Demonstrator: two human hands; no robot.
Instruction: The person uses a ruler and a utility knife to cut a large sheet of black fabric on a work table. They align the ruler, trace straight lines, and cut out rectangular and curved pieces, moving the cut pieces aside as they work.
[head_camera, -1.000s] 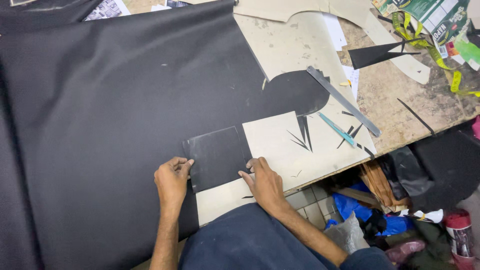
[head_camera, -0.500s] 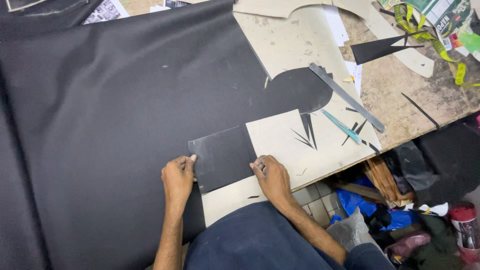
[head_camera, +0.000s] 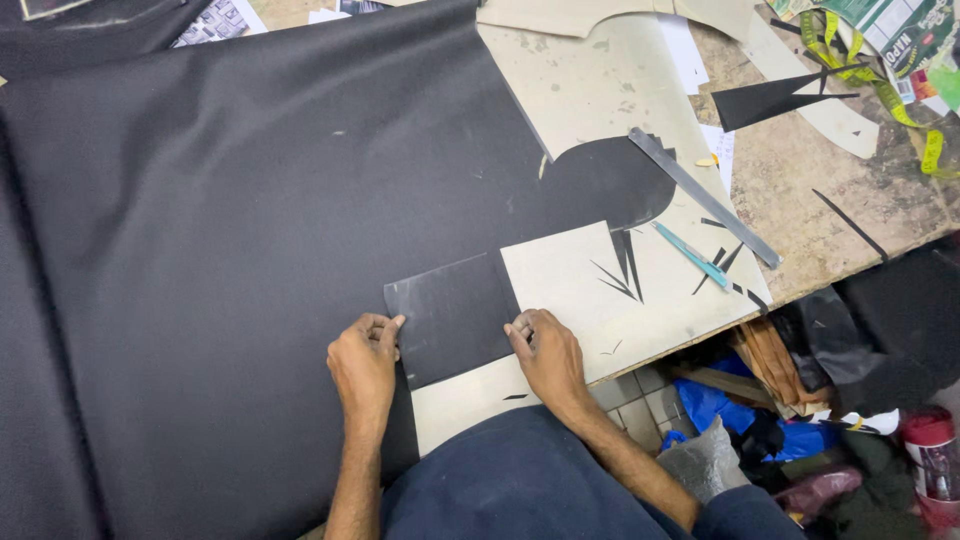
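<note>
A small dark grey rectangular pattern piece lies flat at the near edge of a large sheet of black cloth spread over the table. My left hand presses its fingertips on the piece's left edge. My right hand rests at the piece's right edge, with the fingers curled as if pinching something small that I cannot make out. Under the piece's right side lies a pale cardboard pattern.
A metal ruler and a teal pen lie on the cardboard to the right, among thin black cloth offcuts. A yellow-green measuring tape sits far right. Bags and clutter fill the floor beyond the table edge.
The view has shifted a little, so the hands and the grey piece sit slightly further right in frame. Both hands stay on the piece's two side edges.
</note>
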